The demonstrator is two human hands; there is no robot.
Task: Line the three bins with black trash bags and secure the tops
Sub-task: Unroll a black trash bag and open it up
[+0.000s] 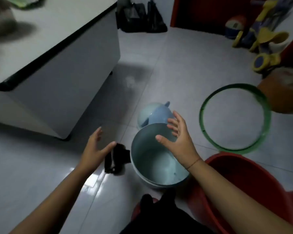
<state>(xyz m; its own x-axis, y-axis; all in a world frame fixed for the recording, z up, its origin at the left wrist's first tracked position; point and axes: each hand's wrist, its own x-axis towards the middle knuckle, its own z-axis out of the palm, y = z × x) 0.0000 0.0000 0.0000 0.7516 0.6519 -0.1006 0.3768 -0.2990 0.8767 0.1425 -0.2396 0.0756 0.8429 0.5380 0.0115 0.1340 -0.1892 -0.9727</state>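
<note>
Two bare hands hover with fingers spread, gripping nothing. The left hand [96, 148] hangs over glossy pale tiles [37, 166], its thumb just above a crumpled black bag [116, 160] beside the bin; whether they touch I cannot tell. The round, smooth pale-blue bin [150, 160] stands unlined, its domed lid [153, 114] just behind. The right hand [178, 141] is over the bin's far rim. Further right lie a thin green ring [208, 100] and a red plastic tub [243, 174].

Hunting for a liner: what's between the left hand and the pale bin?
A bundled black bag lies between left hand and bin, head view.
</note>
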